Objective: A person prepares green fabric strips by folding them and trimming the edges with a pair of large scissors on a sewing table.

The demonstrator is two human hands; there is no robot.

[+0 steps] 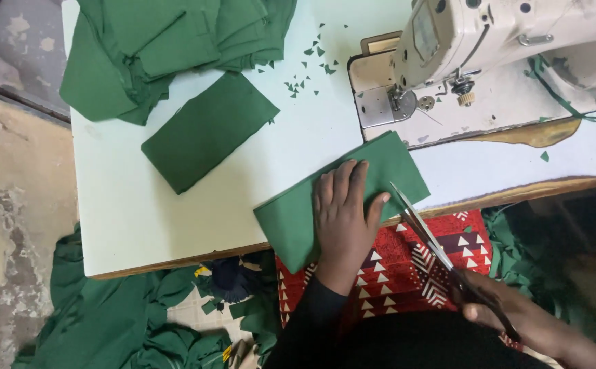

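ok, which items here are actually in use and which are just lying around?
In use:
left hand pressing the folded green piece
right hand holding the scissors

Lying about:
second green piece
green fabric pile
green scraps
sewing machine
green cloth on the floor

A pale mint-green tabletop with a brown wooden edge (175, 225) is filling the middle of the frame. A cream-coloured industrial sewing machine (489, 41) is sitting on it at the upper right. A worn, patchy grey and tan concrete floor (10, 205) is running down the left side. Heaps of green cloth (106, 321) are lying on that floor at the lower left. Soft, even light is falling across the table.
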